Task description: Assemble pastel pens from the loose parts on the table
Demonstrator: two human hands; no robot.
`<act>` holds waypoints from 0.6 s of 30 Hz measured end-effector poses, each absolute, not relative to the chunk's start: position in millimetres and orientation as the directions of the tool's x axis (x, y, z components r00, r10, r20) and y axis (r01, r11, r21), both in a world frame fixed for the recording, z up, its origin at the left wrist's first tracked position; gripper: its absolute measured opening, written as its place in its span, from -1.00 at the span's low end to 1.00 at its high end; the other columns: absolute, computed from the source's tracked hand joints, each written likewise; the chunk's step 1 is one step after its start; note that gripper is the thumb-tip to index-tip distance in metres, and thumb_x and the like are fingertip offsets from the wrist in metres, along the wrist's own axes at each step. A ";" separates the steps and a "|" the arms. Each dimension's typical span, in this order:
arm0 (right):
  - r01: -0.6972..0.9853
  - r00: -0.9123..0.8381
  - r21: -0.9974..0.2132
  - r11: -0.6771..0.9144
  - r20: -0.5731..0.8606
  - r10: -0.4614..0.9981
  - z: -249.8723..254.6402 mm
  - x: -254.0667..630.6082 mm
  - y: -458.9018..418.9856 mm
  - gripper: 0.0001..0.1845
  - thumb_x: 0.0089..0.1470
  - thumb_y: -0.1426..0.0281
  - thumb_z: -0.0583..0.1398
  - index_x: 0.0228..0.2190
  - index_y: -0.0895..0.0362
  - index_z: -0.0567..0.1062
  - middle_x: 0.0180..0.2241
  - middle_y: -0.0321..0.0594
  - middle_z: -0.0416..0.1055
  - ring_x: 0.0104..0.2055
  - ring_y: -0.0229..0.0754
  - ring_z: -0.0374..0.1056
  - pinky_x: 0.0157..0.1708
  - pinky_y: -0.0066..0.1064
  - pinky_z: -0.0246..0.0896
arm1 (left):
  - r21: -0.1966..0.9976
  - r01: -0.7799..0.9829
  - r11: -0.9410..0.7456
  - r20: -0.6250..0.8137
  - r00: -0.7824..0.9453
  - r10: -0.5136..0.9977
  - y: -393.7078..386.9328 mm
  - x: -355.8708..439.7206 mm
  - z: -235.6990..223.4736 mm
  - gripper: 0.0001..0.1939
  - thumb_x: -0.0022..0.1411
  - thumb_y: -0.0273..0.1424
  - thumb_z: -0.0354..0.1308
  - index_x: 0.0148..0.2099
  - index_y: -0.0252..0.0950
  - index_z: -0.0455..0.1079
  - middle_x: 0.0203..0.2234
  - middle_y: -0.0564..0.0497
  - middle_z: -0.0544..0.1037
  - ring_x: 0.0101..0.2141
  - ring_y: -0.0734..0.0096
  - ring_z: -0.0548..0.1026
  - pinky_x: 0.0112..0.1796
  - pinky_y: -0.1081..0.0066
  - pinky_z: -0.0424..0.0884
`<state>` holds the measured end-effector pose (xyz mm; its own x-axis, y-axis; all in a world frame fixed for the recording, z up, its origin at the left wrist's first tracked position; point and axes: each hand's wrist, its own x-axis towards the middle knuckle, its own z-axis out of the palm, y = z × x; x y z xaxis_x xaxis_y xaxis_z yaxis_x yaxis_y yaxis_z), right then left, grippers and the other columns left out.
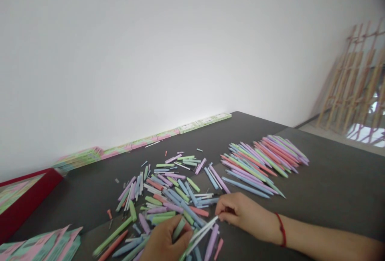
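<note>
My left hand (165, 241) is at the bottom edge, its fingers curled round a pale green pen barrel (179, 229). My right hand (244, 214), with a red string on the wrist, pinches the end of a thin white refill (203, 229) that points toward the left hand. Both hands rest over a loose heap of pastel pen parts (168, 191) in green, blue, purple and pink. A neat pile of assembled pens (261, 160) lies farther right on the dark table (331, 181).
A row of flat green and pink boxes (168, 134) lines the wall at the back. A red tray (21, 199) sits at the left. Pink and green packets (42, 245) lie at the bottom left. Wooden frames (357, 80) lean against the wall at right.
</note>
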<state>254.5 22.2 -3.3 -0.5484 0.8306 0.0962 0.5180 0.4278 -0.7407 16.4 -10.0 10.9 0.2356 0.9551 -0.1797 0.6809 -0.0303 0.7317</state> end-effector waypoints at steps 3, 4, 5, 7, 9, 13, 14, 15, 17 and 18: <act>0.521 -0.630 -0.618 0.589 0.186 0.754 -3.3 250.0 21.1 -0.95 0.04 0.47 0.18 -0.40 0.14 0.47 -0.41 -0.29 0.41 -0.35 -0.28 0.30 -0.33 -0.53 0.12 | 0.643 0.762 -0.078 -0.186 0.255 0.949 -11.2 17.5 10.7 -0.87 0.06 -0.41 -0.03 -0.52 -0.26 0.24 -0.63 0.16 0.27 -0.50 0.43 0.28 -0.45 0.47 0.11; 0.515 -0.656 -0.585 0.627 0.201 0.727 -2.8 247.9 21.1 -0.93 0.07 0.46 0.16 -0.39 0.14 0.47 -0.38 -0.27 0.41 -0.32 -0.27 0.31 -0.30 -0.52 0.13 | 0.625 0.775 -0.088 -0.186 0.258 0.948 -11.4 17.3 11.2 -0.86 0.06 -0.41 -0.03 -0.52 -0.26 0.24 -0.63 0.16 0.27 -0.50 0.42 0.28 -0.46 0.47 0.10; 0.509 -0.680 -0.554 0.659 0.211 0.702 -2.4 246.1 21.1 -0.91 0.10 0.44 0.14 -0.38 0.13 0.47 -0.37 -0.26 0.40 -0.28 -0.26 0.31 -0.28 -0.51 0.13 | 0.616 0.783 -0.092 -0.185 0.258 0.948 -11.3 16.8 11.9 -0.86 0.07 -0.41 -0.04 -0.51 -0.26 0.24 -0.63 0.16 0.27 -0.50 0.42 0.29 -0.46 0.47 0.09; 0.509 -0.717 -0.486 0.711 0.219 0.662 -1.7 243.8 21.6 -0.87 0.14 0.40 0.10 -0.35 0.12 0.47 -0.33 -0.24 0.40 -0.23 -0.24 0.30 -0.24 -0.49 0.13 | 0.619 0.779 -0.096 -0.181 0.261 0.948 -10.8 15.8 13.8 -0.86 0.08 -0.41 -0.04 -0.49 -0.27 0.26 -0.61 0.14 0.31 -0.49 0.41 0.30 -0.45 0.47 0.09; 0.515 -0.750 -0.404 0.756 0.214 0.625 -0.6 243.4 22.7 -0.84 0.17 0.38 0.08 -0.32 0.10 0.46 -0.30 -0.22 0.39 -0.20 -0.21 0.28 -0.23 -0.45 0.12 | 0.637 0.764 -0.098 -0.174 0.266 0.948 -10.6 15.5 15.2 -0.87 0.07 -0.42 -0.02 -0.48 -0.28 0.30 -0.59 0.13 0.35 -0.47 0.39 0.31 -0.44 0.46 0.09; 0.494 -0.832 -0.214 0.842 0.165 0.530 7.0 243.4 26.9 -0.79 0.19 0.38 0.03 -0.32 0.15 0.44 -0.30 -0.16 0.38 -0.23 -0.16 0.25 -0.25 -0.39 0.11 | 0.655 0.749 -0.098 -0.154 0.259 0.954 -13.0 19.2 15.4 -0.88 0.06 -0.44 0.00 -0.49 -0.28 0.32 -0.62 0.13 0.33 -0.50 0.39 0.31 -0.46 0.46 0.07; 0.483 -0.848 -0.178 0.858 0.151 0.508 10.8 243.0 28.0 -0.79 0.18 0.38 0.03 -0.33 0.17 0.44 -0.31 -0.14 0.38 -0.24 -0.15 0.25 -0.25 -0.38 0.11 | 0.656 0.749 -0.094 -0.153 0.255 0.955 -14.0 20.6 15.3 -0.88 0.05 -0.44 0.00 -0.49 -0.28 0.32 -0.64 0.14 0.32 -0.51 0.39 0.30 -0.47 0.46 0.07; 0.472 -0.859 -0.154 0.868 0.141 0.492 15.4 242.3 28.9 -0.79 0.18 0.38 0.03 -0.34 0.18 0.44 -0.32 -0.14 0.38 -0.25 -0.15 0.25 -0.25 -0.37 0.11 | 0.658 0.748 -0.089 -0.150 0.247 0.957 -15.1 21.9 15.5 -0.88 0.05 -0.44 0.01 -0.49 -0.28 0.33 -0.65 0.14 0.31 -0.52 0.40 0.30 -0.47 0.47 0.07; 0.456 -0.870 -0.147 0.878 0.134 0.474 27.2 240.5 29.9 -0.80 0.16 0.39 0.04 -0.37 0.19 0.44 -0.34 -0.14 0.39 -0.25 -0.15 0.25 -0.25 -0.38 0.11 | 0.664 0.744 -0.076 -0.138 0.222 0.965 -16.7 23.7 17.2 -0.90 0.03 -0.41 0.06 -0.46 -0.27 0.38 -0.64 0.14 0.34 -0.52 0.39 0.30 -0.47 0.47 0.09; 0.447 -0.874 -0.157 0.881 0.136 0.467 34.1 239.4 30.1 -0.81 0.16 0.40 0.05 -0.38 0.19 0.44 -0.35 -0.15 0.39 -0.26 -0.16 0.26 -0.25 -0.39 0.11 | 0.667 0.741 -0.071 -0.134 0.214 0.967 -17.2 24.1 18.5 -0.92 0.01 -0.40 0.10 -0.45 -0.27 0.40 -0.63 0.13 0.35 -0.51 0.39 0.31 -0.46 0.47 0.10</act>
<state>239.4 30.1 34.1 -0.8735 0.4675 0.1358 0.4469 0.8807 -0.1573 24.1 -17.2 18.5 0.2142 0.9675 -0.1344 0.7413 -0.0714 0.6673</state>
